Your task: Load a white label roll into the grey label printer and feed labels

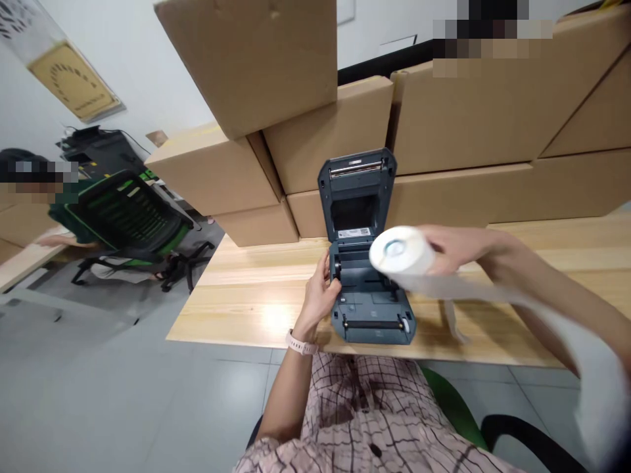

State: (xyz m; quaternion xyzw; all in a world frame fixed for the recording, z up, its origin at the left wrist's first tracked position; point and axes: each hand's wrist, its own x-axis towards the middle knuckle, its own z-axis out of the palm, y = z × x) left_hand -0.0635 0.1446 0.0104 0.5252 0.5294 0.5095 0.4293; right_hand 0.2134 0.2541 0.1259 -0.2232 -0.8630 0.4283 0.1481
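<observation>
A dark grey label printer (371, 299) sits on the wooden table with its lid (357, 197) raised and its inside showing. My left hand (320, 294) grips the printer's left side wall, thumb over the inner edge, fingers mostly hidden outside. Above the printer's right side, my right hand (456, 248) holds a white roll of label paper (404, 249) with its core end facing left. A long loose strip (557, 312) trails from the roll past my right forearm, blurred by motion. Below that hand, a small white paper piece (453, 322) hangs or lies near the table; I cannot tell which.
Stacked cardboard boxes (463, 125) line the table's (236, 309) back edge. Another box (256, 66) rises higher at left. A person sits on a green-black office chair (128, 217) at another desk on the left. A second person's head shows behind the boxes.
</observation>
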